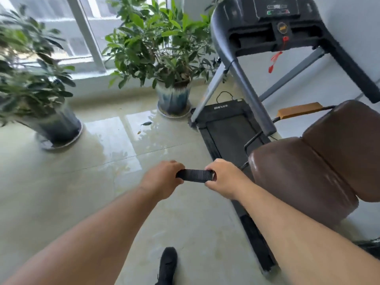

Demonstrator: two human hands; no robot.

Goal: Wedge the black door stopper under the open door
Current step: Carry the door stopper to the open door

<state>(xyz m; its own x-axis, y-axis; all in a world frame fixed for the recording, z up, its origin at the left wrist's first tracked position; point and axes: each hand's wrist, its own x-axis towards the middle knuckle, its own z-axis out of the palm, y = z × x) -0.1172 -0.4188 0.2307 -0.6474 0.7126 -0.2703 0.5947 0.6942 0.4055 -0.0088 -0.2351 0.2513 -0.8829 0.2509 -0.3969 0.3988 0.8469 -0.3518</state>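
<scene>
While both arms reach forward at about waist height, the left hand [162, 178] and the right hand [223, 178] each close their fingers around one end of the black door stopper [195, 175]. It hangs between them in the air, well above the floor [102, 182], touching nothing else. Its long axis runs side to side across the body, ribbed face up, and which end is the thin one cannot be told. Both hands sit equally near it, knuckles up, wrists straight, forearms angled inward. Beyond the hands lie pale glossy tiles. A brown padded chair [318, 161] stands just to the right, with a treadmill [228, 128] behind it. Two potted plants [172, 95] stand by the window. A dark shoe [168, 264] shows below. No door is in view, so the stopper likely has to be carried elsewhere and lowered to floor level.
</scene>
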